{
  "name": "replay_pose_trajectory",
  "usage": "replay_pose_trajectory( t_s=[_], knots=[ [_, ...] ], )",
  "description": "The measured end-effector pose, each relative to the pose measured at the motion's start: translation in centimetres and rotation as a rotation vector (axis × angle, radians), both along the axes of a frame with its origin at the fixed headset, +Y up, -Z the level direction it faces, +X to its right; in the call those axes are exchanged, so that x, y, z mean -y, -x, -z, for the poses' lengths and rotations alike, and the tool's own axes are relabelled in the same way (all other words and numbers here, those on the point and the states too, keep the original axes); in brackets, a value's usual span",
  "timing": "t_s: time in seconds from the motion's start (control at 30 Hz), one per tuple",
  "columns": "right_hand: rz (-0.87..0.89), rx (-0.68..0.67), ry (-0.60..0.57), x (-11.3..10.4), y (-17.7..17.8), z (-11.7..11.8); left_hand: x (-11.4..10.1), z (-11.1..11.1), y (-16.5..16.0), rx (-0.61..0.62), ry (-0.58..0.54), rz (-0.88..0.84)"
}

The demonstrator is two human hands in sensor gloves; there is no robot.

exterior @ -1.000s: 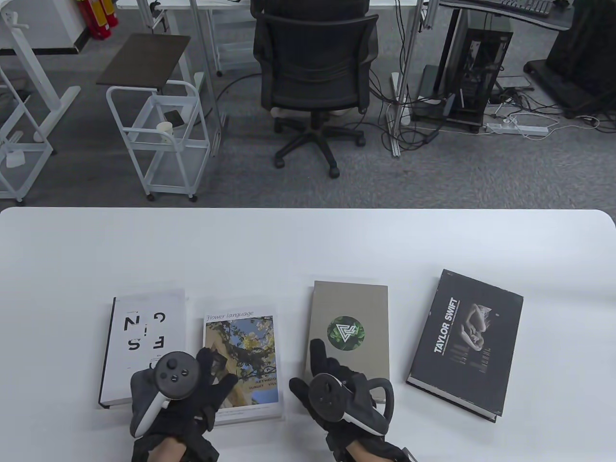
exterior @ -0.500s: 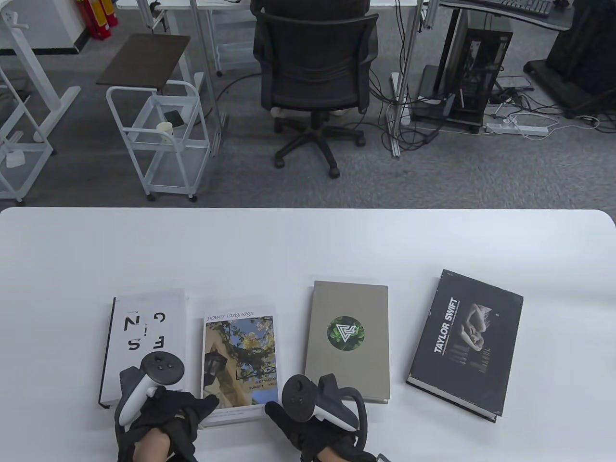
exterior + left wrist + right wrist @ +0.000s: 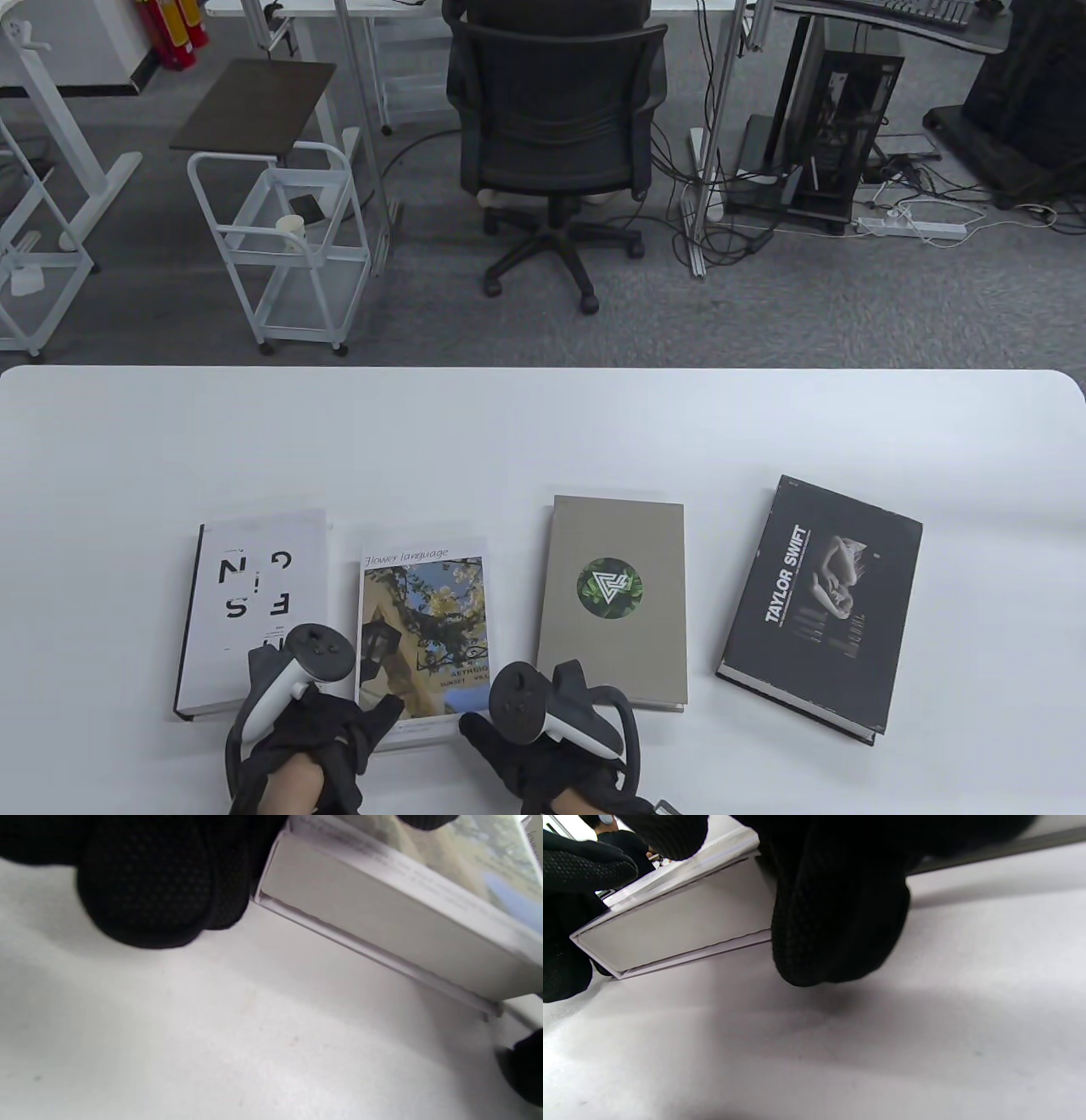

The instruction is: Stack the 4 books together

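An office or lab workroom with desks and computer gear.

Beyond the white rounded-corner table (image 3: pixel 543 424) lies grey carpet, with a black mesh swivel chair on castors (image 3: pixel 556 127), a white metal trolley with wire shelves (image 3: pixel 280 246), an open-sided black computer tower (image 3: pixel 840 119), a white power strip (image 3: pixel 912 227) amid tangled cables, white-legged desks, and red fire extinguishers (image 3: pixel 170 30) in the far corner.

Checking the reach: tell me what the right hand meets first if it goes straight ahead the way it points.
Likely the Flower language book: the right hand sits at its near right corner, fingers at that edge. Contact is unclear.
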State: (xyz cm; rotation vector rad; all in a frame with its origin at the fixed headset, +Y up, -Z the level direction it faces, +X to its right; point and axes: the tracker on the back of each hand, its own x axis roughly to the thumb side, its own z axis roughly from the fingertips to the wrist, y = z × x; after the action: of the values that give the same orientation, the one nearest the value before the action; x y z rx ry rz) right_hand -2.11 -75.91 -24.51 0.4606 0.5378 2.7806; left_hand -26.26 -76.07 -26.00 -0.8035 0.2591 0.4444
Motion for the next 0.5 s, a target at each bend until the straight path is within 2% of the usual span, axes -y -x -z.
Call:
replay_pose_trajectory(
  t_s=[0.1,0.23,0.3,0.4,0.5],
  knots=[
    [0.003,0.012,-0.058,-0.6,0.0,-0.2,0.1,0.0,0.2,-0.012,0.008,-0.038],
    [-0.009,0.046,-0.202,-1.7,-0.2,-0.7,0.3,-0.1,0.4,-0.024,0.023,-0.084],
    [0.011,0.064,-0.229,-1.9,-0.5,-0.8,0.2,-0.1,0.2,-0.016,0.024,-0.083],
    [0.084,0.102,-0.197,-1.7,-1.1,-0.5,0.2,-0.2,-0.1,0.009,0.016,-0.084],
    [0.222,0.161,-0.112,-1.6,-2.2,0.0,0.3,-0.2,-0.4,0.018,0.024,-0.1]
  ],
)
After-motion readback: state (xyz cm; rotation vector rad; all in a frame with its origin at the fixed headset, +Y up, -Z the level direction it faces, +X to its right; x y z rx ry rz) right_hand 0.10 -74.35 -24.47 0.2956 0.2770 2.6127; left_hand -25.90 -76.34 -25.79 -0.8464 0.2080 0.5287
